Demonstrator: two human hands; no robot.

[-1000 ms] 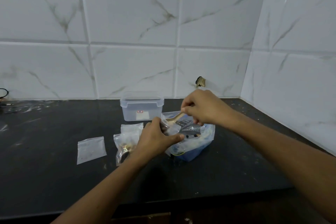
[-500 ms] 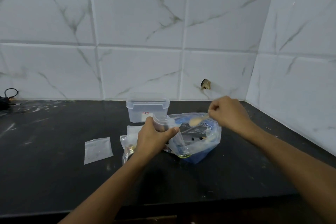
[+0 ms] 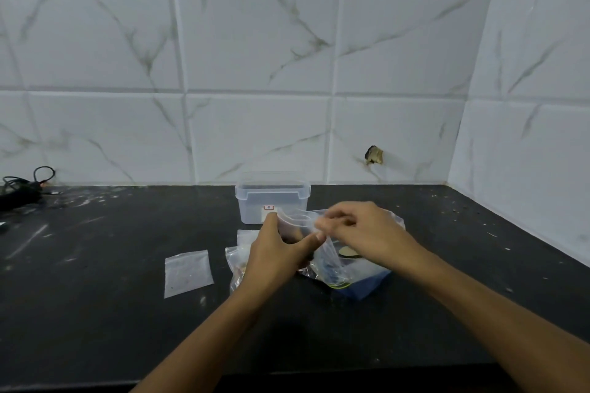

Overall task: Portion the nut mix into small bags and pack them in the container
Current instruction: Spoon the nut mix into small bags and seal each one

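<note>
A small clear bag (image 3: 300, 226) is held open above the big nut-mix bag (image 3: 364, 277), and the lidded clear container (image 3: 272, 201) stands near the counter's back edge.

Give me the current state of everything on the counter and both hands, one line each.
Container: upright by the wall, lid on.
Small bag: held upright, mouth open.
Left hand: grips the small bag.
Right hand: fingers at the bag's mouth, blurred.
Large nut mix bag: lying behind the hands, open.
Filled bag: lying on the counter, partly hidden.
Empty bag: flat, untouched.
</note>
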